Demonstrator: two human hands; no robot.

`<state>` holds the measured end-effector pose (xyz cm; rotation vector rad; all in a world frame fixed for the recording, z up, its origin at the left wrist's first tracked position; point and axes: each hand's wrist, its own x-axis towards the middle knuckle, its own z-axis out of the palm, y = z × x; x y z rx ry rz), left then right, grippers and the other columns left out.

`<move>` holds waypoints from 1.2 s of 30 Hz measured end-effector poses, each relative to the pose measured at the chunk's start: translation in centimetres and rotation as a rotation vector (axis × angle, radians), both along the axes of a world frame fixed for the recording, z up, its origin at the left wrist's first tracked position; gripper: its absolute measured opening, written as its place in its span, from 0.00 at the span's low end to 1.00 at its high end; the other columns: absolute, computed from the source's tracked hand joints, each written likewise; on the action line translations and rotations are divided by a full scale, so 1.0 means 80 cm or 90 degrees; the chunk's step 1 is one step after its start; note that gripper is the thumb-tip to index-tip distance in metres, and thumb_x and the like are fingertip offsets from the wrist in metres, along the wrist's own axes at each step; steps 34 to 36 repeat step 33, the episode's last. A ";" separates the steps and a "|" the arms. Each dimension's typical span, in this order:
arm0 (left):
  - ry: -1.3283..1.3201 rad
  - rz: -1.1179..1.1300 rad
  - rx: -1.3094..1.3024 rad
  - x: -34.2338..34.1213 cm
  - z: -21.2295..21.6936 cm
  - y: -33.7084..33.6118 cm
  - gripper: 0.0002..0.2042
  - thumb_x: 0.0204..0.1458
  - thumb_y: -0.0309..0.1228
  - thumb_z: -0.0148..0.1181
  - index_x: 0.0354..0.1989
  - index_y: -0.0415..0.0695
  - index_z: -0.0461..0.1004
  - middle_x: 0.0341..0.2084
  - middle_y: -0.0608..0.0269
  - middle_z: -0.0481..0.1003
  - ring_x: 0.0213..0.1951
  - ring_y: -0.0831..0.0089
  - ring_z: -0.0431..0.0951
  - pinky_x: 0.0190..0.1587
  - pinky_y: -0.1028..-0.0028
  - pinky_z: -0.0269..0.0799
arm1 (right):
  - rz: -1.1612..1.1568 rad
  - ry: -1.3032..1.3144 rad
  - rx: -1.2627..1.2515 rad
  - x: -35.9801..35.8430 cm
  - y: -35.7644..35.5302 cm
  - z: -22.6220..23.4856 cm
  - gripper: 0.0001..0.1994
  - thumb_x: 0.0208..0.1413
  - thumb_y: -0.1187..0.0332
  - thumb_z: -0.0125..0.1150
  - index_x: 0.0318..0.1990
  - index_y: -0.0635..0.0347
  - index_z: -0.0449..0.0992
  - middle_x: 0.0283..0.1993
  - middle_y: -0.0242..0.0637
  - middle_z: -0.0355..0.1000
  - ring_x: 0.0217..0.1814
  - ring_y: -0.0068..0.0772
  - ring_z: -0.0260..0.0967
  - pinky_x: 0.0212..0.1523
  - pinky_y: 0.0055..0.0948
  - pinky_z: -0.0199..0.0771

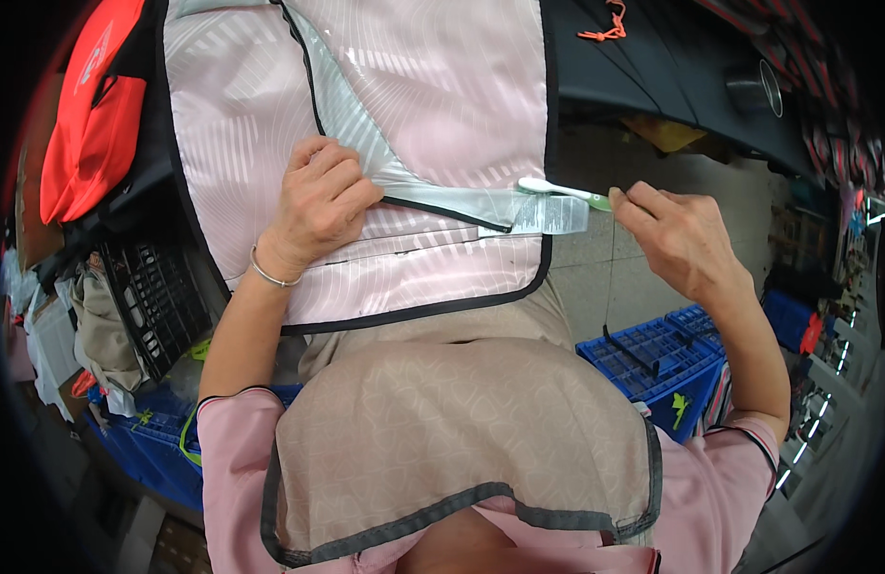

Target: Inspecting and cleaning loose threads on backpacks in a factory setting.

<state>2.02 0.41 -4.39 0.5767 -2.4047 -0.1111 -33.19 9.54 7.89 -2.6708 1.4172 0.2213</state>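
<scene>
A pale pink patterned fabric panel [452,105] with black edging lies in front of me, its near edge over my lap. Its grey inner layer [352,115] shows through a gap bordered by a black strip. My left hand [328,196] is closed on the fabric beside that gap. My right hand [677,234] grips the green end of a white-and-green toothbrush [565,189]. The brush's head rests at the panel's right side, over a small clear plastic piece [562,215] that sticks out past the black edging.
A bright red bag [93,115] is at the far left. Blue plastic crates [643,354] stand at lower right, and a black crate [160,297] at left. On the dark table at upper right are an orange cord [610,24] and a metal cup [753,88].
</scene>
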 end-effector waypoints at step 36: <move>0.349 0.657 0.372 0.171 0.026 0.065 0.18 0.54 0.25 0.63 0.54 0.41 0.73 0.47 0.60 0.75 0.45 0.65 0.76 0.51 0.72 0.70 | -0.466 -0.648 -0.044 0.030 -0.084 -0.090 0.22 0.53 0.67 0.71 0.54 0.60 0.73 0.37 0.32 0.71 0.37 0.21 0.67 0.40 0.22 0.72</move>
